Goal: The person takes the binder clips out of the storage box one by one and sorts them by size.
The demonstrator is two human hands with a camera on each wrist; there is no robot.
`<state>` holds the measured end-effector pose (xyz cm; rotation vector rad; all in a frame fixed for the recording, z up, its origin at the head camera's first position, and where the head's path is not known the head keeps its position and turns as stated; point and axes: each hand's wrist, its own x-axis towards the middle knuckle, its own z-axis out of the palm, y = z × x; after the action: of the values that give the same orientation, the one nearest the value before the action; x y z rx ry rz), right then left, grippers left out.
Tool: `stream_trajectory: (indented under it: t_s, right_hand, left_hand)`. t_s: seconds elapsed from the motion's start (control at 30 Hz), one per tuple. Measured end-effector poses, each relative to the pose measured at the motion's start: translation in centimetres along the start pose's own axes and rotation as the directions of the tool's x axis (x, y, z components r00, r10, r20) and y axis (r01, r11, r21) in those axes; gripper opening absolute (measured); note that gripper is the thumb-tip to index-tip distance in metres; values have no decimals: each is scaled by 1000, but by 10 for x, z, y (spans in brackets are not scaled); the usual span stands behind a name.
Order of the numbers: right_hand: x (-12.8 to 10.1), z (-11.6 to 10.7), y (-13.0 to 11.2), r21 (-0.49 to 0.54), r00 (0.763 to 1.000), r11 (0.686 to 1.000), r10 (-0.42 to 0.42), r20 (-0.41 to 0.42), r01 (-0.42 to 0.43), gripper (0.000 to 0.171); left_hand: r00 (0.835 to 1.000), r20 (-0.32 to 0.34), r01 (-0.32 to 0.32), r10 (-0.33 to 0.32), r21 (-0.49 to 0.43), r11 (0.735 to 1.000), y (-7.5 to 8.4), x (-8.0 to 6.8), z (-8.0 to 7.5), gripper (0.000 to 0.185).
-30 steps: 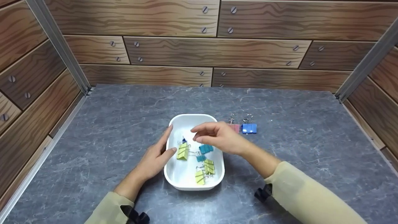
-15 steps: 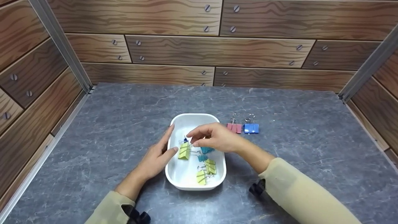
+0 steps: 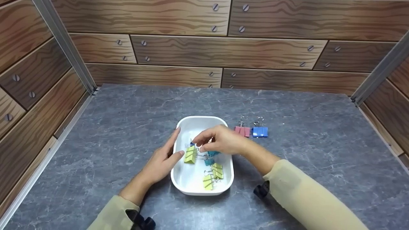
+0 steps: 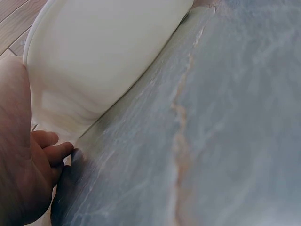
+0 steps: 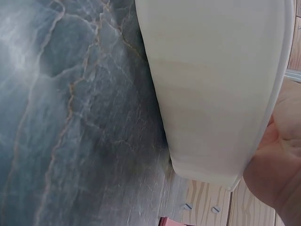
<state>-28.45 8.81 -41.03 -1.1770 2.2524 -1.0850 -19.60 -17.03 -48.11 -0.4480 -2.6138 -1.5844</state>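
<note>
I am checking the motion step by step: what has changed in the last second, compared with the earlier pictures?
The right hand came down from above the white tray into it; its fingertips now close on a small blue clip by the yellow clip. The left hand stayed against the tray's left side. The pink clip and blue clip on the table did not move.

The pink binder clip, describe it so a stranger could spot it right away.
Start at the white tray in the middle of the grey stone tabletop. Just off its far right corner lie two clips side by side. The pink binder clip is nearer the tray; its neighbour is blue.
</note>
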Motion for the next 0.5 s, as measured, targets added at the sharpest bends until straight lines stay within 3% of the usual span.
stream_trajectory:
  t_s: [0.27,0.5]
  right_hand:
    - [2,4,0,-104,999,993,-51,9,52,28]
    - [0,9,-2,-134,1000,990,-31,4,31,29]
  left_hand:
    - [1000,0,-5,5,3,1000,0,1,0,74]
    - [1000,3,-4,4,-3,1000,0,1,0,75]
